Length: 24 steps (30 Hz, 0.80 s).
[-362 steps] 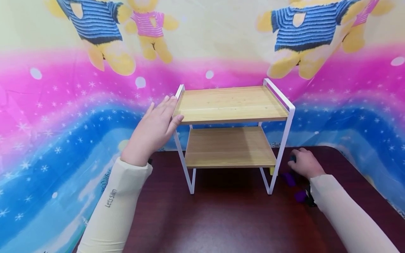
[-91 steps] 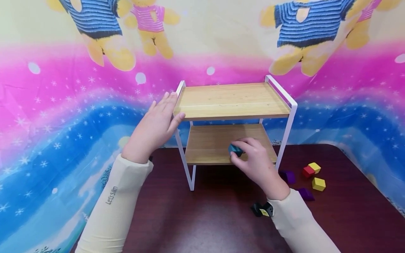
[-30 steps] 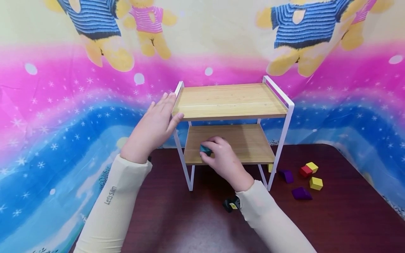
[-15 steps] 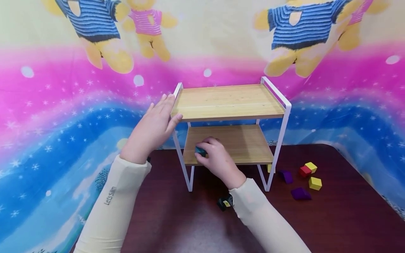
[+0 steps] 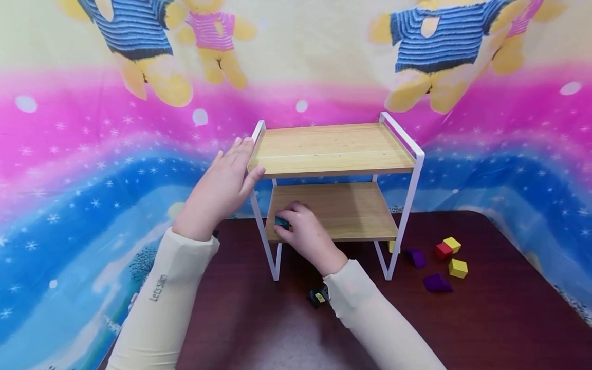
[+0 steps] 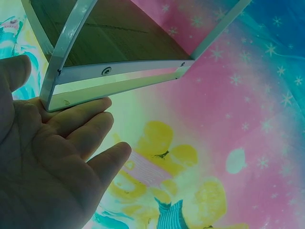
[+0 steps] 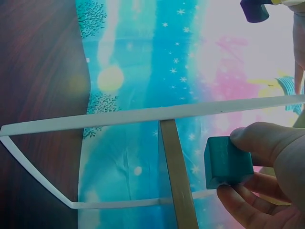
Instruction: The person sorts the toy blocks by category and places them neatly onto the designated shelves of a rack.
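A two-tier shelf with wooden boards [image 5: 337, 149] and a white metal frame stands on the dark table. My left hand [image 5: 219, 187] lies against the frame's upper left corner with its fingers straight; in the left wrist view the fingers [image 6: 78, 117] touch the white rail [image 6: 119, 88]. Between thumb and fingers my right hand [image 5: 307, 234] pinches a teal block [image 7: 228, 162], close over the left front part of the lower board [image 5: 351, 210]. In the head view the fingers hide most of the block.
To the right of the shelf lie two purple blocks [image 5: 437, 282], a red block [image 5: 443, 251] and two yellow blocks [image 5: 458, 268]. Another yellow block [image 5: 392, 246] shows behind the shelf's right leg. A printed cloth [image 5: 300, 67] hangs behind the table [image 5: 499, 308].
My right hand went from the table right of the shelf to the lower board, then leftward along it with the teal block. My left hand has stayed at the upper left corner.
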Available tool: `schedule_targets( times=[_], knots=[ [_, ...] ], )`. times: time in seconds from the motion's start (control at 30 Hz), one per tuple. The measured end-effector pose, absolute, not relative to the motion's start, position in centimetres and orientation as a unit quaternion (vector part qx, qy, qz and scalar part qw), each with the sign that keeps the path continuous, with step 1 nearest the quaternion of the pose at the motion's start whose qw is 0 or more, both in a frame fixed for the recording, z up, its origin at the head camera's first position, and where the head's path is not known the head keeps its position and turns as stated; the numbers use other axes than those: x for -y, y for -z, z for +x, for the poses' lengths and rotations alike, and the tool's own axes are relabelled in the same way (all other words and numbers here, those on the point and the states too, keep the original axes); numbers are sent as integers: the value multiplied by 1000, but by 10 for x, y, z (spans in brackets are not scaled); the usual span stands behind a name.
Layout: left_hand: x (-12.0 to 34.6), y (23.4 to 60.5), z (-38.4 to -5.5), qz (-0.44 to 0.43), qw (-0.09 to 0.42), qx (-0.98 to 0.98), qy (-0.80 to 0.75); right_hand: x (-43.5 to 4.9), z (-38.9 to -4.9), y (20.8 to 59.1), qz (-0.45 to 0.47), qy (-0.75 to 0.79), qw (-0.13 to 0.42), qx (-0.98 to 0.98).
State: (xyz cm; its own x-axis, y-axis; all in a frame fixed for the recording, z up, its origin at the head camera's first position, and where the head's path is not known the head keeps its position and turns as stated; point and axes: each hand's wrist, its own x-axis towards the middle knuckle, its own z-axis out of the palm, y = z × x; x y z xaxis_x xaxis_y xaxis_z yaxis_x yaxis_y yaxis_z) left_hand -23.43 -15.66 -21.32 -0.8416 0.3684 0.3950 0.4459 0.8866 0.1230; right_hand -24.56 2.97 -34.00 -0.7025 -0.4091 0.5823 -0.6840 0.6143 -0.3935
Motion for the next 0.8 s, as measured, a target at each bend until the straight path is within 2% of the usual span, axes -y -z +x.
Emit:
schedule_targets(
  times=[0.8],
  knots=[
    [159,215,-237,-222,192,950,109,-18,-251,349,323,-284,209,878]
  ],
)
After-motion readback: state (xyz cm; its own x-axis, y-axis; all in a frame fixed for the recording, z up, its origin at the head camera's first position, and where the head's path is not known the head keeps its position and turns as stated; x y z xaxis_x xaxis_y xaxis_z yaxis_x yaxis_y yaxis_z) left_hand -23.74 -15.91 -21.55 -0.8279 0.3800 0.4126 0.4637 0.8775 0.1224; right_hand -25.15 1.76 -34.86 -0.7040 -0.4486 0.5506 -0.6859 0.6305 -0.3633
